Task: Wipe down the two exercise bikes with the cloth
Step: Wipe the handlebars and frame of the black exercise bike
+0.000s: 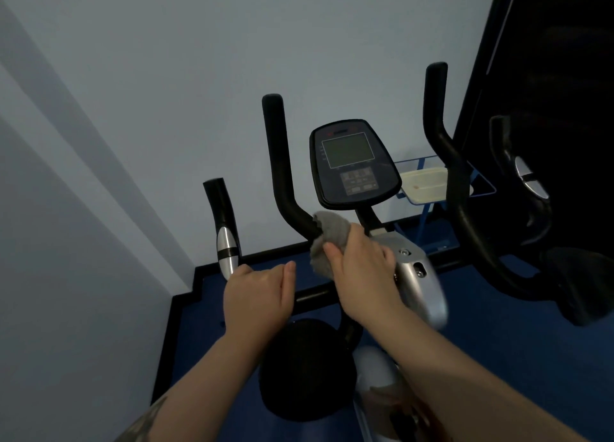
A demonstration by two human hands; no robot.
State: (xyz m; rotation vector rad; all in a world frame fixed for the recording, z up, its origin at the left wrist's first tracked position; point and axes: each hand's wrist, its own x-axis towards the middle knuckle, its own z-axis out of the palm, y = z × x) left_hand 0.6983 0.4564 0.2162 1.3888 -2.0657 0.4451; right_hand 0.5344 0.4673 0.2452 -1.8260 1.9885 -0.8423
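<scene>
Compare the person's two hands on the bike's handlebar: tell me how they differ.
The right hand holds a grey fluffy cloth wrapped round the black handlebar near its bend; the left hand has no cloth and grips the lower side grip beside the silver sensor band. The right hand sits higher and nearer the black console. Both are bare, fingers curled.

one view only, from a camera on the person's head, looking forward and steeply down over the exercise bike (415, 275) from close above its saddle (299, 368). the console (352, 162) sits near the picture's middle, facing the lens. the pale wall (166, 76) fills the upper left, the blue floor (481, 325) the bottom. wide-angle bending tilts the edges.
</scene>
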